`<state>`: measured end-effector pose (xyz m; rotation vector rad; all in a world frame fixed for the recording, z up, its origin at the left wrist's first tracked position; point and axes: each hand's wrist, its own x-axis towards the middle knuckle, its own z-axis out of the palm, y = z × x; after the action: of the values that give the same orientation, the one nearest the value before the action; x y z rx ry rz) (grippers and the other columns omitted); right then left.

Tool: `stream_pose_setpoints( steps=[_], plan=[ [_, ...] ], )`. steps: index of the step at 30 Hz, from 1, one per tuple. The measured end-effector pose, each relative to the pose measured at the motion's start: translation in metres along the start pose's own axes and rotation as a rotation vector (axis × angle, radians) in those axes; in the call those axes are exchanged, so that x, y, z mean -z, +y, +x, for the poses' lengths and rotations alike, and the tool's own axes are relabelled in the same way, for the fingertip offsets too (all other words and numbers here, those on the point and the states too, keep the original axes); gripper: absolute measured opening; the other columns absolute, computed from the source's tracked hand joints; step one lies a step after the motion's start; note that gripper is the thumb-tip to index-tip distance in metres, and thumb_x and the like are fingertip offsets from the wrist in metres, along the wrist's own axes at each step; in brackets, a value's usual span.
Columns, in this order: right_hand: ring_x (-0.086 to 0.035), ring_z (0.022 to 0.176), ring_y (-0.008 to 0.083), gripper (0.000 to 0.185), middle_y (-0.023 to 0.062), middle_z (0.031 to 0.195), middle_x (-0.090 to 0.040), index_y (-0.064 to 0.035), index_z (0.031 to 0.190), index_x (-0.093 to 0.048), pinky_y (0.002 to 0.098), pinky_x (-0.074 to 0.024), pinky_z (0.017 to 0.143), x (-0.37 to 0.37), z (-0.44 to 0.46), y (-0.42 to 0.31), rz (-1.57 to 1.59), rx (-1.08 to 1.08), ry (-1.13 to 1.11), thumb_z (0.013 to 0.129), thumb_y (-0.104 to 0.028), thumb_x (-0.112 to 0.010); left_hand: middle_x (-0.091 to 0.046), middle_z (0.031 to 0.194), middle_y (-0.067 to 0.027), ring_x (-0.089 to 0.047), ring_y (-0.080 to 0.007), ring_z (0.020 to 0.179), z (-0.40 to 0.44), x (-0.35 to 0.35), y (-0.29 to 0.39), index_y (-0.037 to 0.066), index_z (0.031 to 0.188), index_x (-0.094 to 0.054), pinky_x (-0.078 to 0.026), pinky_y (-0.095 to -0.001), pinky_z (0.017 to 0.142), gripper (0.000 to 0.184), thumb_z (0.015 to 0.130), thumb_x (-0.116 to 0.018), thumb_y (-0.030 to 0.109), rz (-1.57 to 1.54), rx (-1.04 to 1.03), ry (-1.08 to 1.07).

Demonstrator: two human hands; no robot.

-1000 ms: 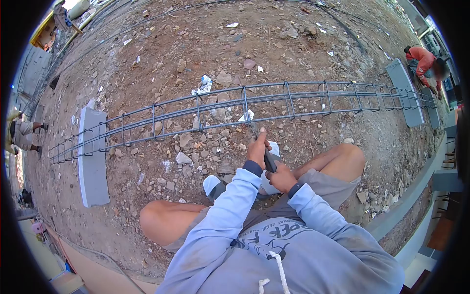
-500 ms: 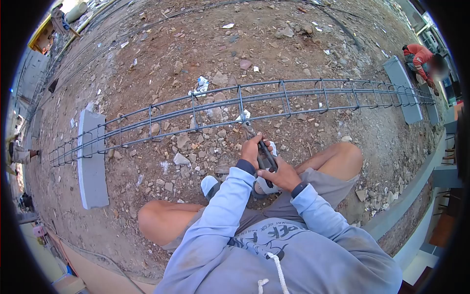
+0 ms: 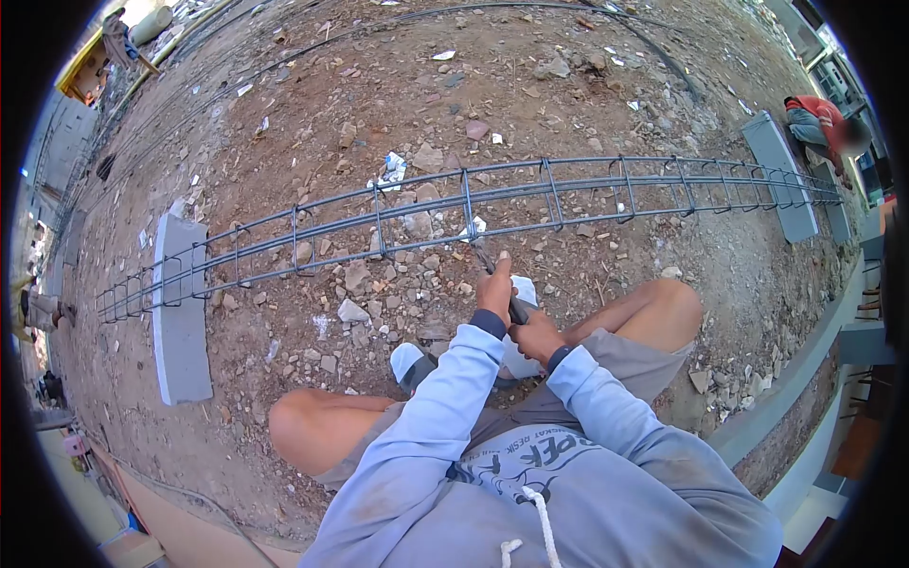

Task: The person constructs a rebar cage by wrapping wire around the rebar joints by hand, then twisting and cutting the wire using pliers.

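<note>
My left hand [image 3: 494, 289] is wrapped round a bolt cutter with dark handles [image 3: 517, 310]. Lower down and to the right, my right hand [image 3: 536, 335] grips the same tool, hiding much of the handles. Its metal jaws [image 3: 483, 256] point up toward the near lower bar of a long steel rebar cage [image 3: 426, 244]. Whether the jaws touch the bar I cannot tell. A pale scrap [image 3: 473, 227] lies on the ground behind the bar, close to the tool's tip.
Grey blocks [image 3: 182, 331] [image 3: 782, 180] support the cage left and right. Stones and rubble [image 3: 352, 310] cover the dirt. A person in red [image 3: 822, 128] bends at the far right end. Other people are at the left edge and upper left. My bent knees flank the tool.
My hands have shifted slightly right, and the handles are now more covered by them. The person in red has bent lower and turned. At the left edge, a person's leg has moved.
</note>
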<state>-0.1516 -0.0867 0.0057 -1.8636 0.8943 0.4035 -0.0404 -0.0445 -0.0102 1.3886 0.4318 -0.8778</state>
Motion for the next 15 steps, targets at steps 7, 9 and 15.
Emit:
stream_pose_setpoints(
  steps=[7, 9, 15],
  plan=[
    [-0.055, 0.053, 0.0169, 0.025, 0.0055, 0.069, -0.056, -0.0022, 0.092, -0.056, 0.0330, -0.0455, 0.049, 0.005, -0.017, -0.011, 1.005, -0.262, -0.582, 0.090, -0.027, -0.056, -0.059, 0.078, -0.0070, -0.061, -0.0173, 0.068, -0.026, 0.031, 0.015, 0.003, 0.103, -0.054, -0.054, -0.0337, 0.060, 0.041, 0.088, -0.058, 0.041, -0.314, 0.116, -0.394],
    [-0.055, 0.054, 0.0186, 0.028, 0.0064, 0.070, -0.057, -0.0021, 0.093, -0.056, 0.0329, -0.0469, 0.050, 0.009, -0.015, -0.007, 1.155, -0.271, -0.713, 0.090, -0.030, -0.057, -0.059, 0.079, -0.0070, -0.061, -0.0175, 0.068, -0.030, 0.028, 0.022, 0.003, 0.103, -0.053, -0.055, -0.0344, 0.060, 0.036, 0.090, -0.056, 0.036, -0.411, 0.156, -0.475],
    [-0.062, 0.073, 0.0222, 0.037, 0.0117, 0.083, -0.062, -0.0015, 0.100, -0.056, 0.0352, -0.0500, 0.062, 0.017, -0.029, -0.025, 0.775, -0.249, -0.481, 0.084, -0.034, -0.062, -0.059, 0.076, -0.0077, -0.061, -0.0196, 0.064, -0.007, 0.037, 0.012, 0.002, 0.098, -0.054, -0.054, -0.0353, 0.059, 0.026, 0.092, -0.053, 0.027, -0.372, 0.169, -0.529]
  ],
)
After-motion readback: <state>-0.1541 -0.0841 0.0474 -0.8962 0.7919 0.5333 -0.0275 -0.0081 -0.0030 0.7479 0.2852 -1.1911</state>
